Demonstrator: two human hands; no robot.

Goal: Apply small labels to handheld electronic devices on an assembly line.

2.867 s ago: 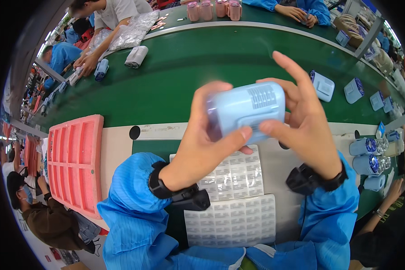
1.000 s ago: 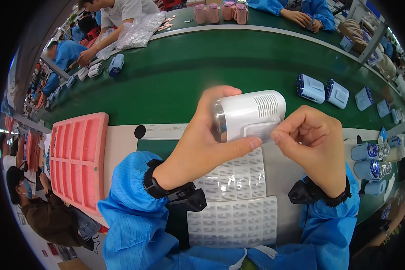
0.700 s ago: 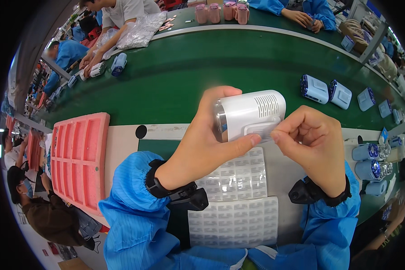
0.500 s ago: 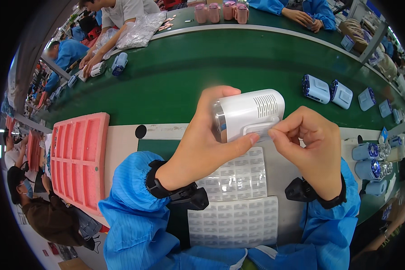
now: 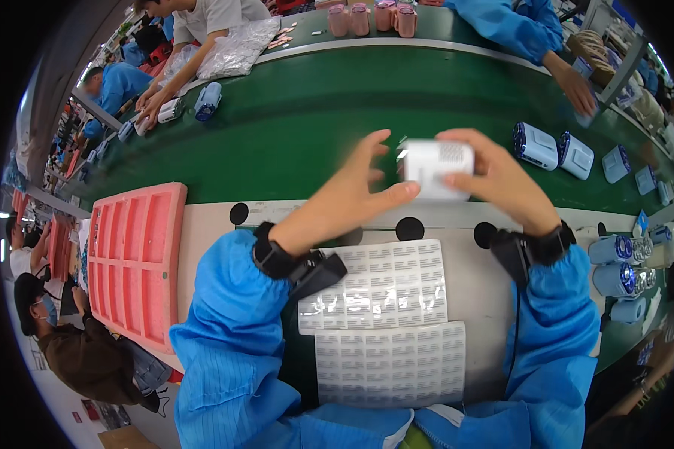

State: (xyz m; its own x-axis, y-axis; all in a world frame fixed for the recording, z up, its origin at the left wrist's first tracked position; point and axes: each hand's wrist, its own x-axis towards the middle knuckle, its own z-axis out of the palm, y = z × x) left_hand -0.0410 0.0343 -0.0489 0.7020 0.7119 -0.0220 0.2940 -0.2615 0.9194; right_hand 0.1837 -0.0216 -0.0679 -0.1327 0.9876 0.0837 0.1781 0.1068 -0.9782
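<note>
A white rounded device [image 5: 436,170] with a vent grille is held up over the green belt, a little blurred. My right hand [image 5: 505,176] grips its right end, thumb on the front and fingers over the top. On the other side, my left hand [image 5: 344,196] has its fingers and thumb spread apart around the device's glossy left end. Whether the left thumb tip touches the casing I cannot tell. Below my hands lie two sheets of small printed labels, an upper sheet [image 5: 374,288] and a lower sheet [image 5: 391,363].
To my left leans a pink foam tray [image 5: 174,262] with compartments. Several light-blue devices, including one [image 5: 535,146], line the green belt [image 5: 299,112] at right; more stand near the right edge [image 5: 612,278]. Across the belt, co-workers' hands handle devices beside a plastic bag [image 5: 236,54].
The device has passed from my left hand into my right and turned upright-facing, farther from me. My left fingers have spread. A co-worker's arm at top right has reached toward the belt's right side.
</note>
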